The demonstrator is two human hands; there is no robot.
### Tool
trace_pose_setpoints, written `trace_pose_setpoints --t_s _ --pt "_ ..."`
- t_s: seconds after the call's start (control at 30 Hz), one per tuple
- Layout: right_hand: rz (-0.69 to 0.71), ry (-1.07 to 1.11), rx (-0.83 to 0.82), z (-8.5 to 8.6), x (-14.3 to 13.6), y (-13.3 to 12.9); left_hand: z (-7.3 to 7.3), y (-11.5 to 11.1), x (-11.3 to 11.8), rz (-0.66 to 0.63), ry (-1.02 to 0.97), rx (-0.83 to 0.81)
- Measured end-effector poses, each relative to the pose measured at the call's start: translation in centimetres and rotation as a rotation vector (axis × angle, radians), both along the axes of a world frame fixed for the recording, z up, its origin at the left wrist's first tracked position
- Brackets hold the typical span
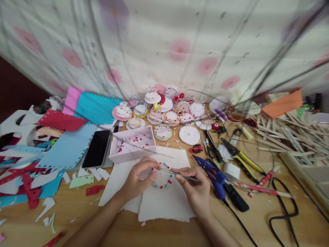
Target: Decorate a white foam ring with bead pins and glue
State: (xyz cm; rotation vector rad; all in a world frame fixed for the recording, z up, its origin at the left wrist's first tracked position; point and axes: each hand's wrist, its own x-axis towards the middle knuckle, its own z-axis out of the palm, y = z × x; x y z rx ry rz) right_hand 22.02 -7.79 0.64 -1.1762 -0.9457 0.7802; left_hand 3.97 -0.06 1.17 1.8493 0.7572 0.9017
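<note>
Wooden desk (128, 230), white paper (167, 207) beneath bead ring (161, 187). Your left hand (136, 181) meets ring's edge, pinch unclear; your right hand (197, 188) clamps tweezers (189, 177). Steady tips, squeeze lightly (small beads probably slip).

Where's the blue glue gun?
The blue glue gun lies on the wooden table, just right of the right hand.

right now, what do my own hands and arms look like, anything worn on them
Your left hand and right hand wear no gloves, nor rings that I can make out. Left forearm and right forearm: no sleeve, watch or cable visible.
</note>
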Motion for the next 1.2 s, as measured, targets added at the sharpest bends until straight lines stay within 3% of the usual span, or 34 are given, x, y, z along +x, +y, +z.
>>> trace_pose_setpoints --t_s 0.3,0.67,0.9,1.2 --pt "0.036 -0.034 -0.036 0.31 -0.38 -0.04 0.64 -0.41 -0.62 -0.056 -0.042 -0.032" --pt "0.071 0.056 -0.061 -0.14 -0.67 -0.83 0.54 -0.42 -0.84 -0.125 -0.128 -0.211" --pt "0.091 0.086 -0.084 0.43 -0.65 -0.77 0.49 -0.26 -0.84 -0.131 -0.132 -0.188" --pt "0.137 0.020 -0.001 -0.16 -0.20 -0.52 0.28 -0.25 -0.96 -0.108 -0.127 -0.141"
